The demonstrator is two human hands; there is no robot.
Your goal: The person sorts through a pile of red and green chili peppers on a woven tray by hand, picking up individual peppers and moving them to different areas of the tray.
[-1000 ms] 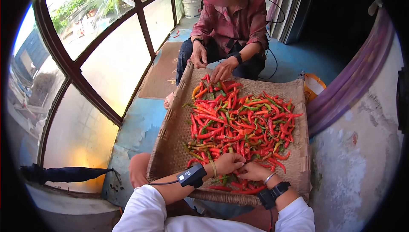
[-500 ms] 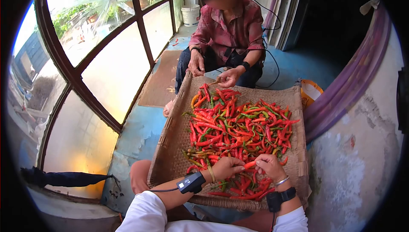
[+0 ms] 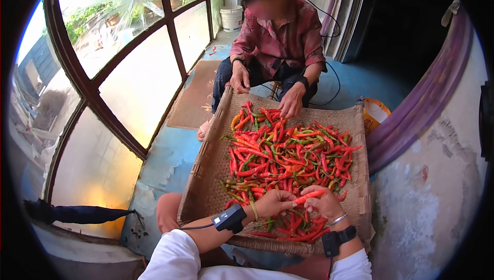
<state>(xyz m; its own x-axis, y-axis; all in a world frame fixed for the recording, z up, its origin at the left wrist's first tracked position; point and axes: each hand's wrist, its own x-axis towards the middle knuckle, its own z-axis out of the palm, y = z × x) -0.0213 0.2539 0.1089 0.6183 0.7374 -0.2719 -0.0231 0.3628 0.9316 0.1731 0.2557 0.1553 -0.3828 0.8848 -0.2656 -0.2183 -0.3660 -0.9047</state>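
Observation:
A red chili pepper spans the gap between my two hands above the near part of a woven tray. My right hand is closed around it, with the pepper's body lying across the fingers. At the pepper's left end, my left hand is pinched, its thumb and fingertips together; the stem there is too small to make out. Below my hands lies a smaller group of red chili peppers. Farther up the woven tray spreads a large heap of red and green chili peppers.
Across the tray a co-worker sits, one hand at the heap's far edge. Windows line the left side, with a dark folded umbrella below. A purple curtain and an orange container are on the right.
More of the chili pepper shows between my hands, and it now lies across my right fingers. The co-worker's hand on the right has come down to the heap, apart from the other hand.

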